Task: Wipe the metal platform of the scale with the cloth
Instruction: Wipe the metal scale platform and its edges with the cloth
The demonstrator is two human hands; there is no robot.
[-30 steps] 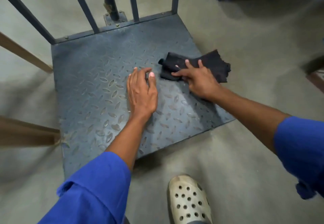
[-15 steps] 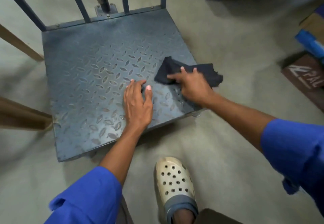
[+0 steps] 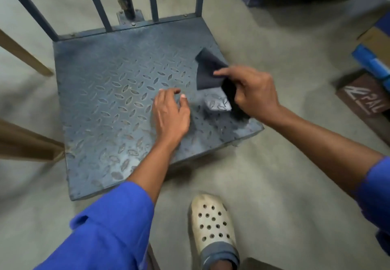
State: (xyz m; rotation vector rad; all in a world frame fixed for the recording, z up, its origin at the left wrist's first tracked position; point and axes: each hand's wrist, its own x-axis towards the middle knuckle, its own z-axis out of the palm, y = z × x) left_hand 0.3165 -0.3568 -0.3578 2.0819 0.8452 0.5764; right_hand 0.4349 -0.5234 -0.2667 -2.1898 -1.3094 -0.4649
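Observation:
The scale's metal platform [image 3: 109, 105] is a dusty blue-grey plate with a raised diamond tread, lying low on the floor. My right hand [image 3: 255, 92] grips the dark cloth [image 3: 207, 72] above the platform's right edge, with part of the cloth lifted off the metal and a strip hanging under my palm. A small patch beneath it looks paler and shinier. My left hand [image 3: 171, 115] rests on the platform just left of the cloth, fingers slightly spread, holding nothing.
Blue metal rails [image 3: 101, 5] rise along the platform's far edge. Wooden beams [image 3: 25, 143] lie at the left. Cardboard boxes [image 3: 371, 75] and blue items sit on the concrete floor at the right. My foot in a white perforated clog [image 3: 213, 225] stands near the platform's front edge.
My right hand went from pressing the cloth flat to gripping it and lifting part of it off the plate. The left hand's fingers have spread and curled a little.

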